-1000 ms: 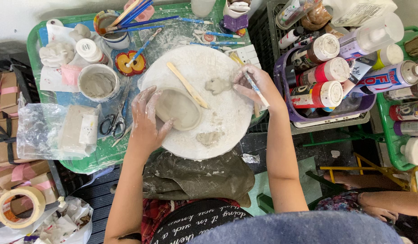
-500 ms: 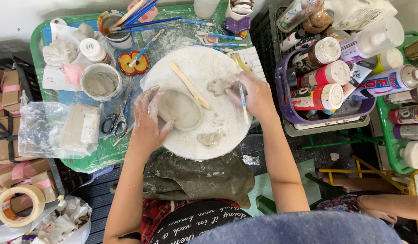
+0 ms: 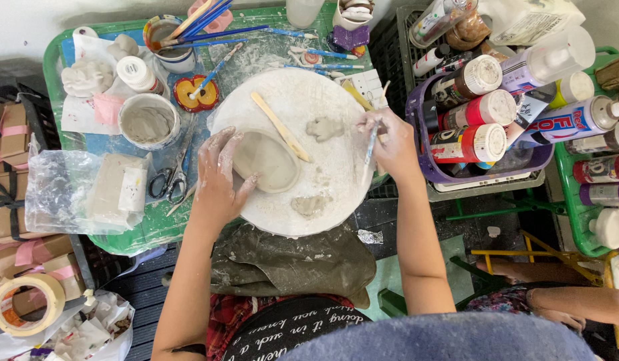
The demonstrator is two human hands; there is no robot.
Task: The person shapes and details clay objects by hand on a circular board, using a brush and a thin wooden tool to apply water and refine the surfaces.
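Left hand (image 3: 219, 177): lies flat, fingers spread and clay-smeared, cupped against the near-left wall of the clay bowl (image 3: 266, 160); the grip is open, bracing rather than clasping, which looks meant to steady the soft wall without denting it.
Right hand (image 3: 393, 144): grip closed round a thin brush (image 3: 371, 144), pinched like a pen with the tip pointing down toward the board, a hold that suits fine touches.
Clay bowl: sits on the left half of the round white board (image 3: 323, 194), just right of the left grip and well left of the right grip.
Wooden stick (image 3: 280, 126): lies slanted on the board, its lower end touching the bowl's far rim, between the two grips so either could take it.
Clay lumps: one small flat piece (image 3: 324, 128) just left of the brush tip; another (image 3: 309, 204) nearer the body, below both grips.
Slip pot (image 3: 148, 122): a white tub of grey clay water, left of the left grip and beyond it, on the green worktop (image 3: 132, 230).
Scissors (image 3: 170, 179): just left of the left grip.
Bagged clay block (image 3: 115, 190): further left, wrapped in clear plastic, probably to stay moist.
Paint bottles (image 3: 480, 110): stand in a purple basket just right of the right grip.
Grey cloth (image 3: 289, 261): spread over the lap under the board's near edge, seemingly to catch clay.
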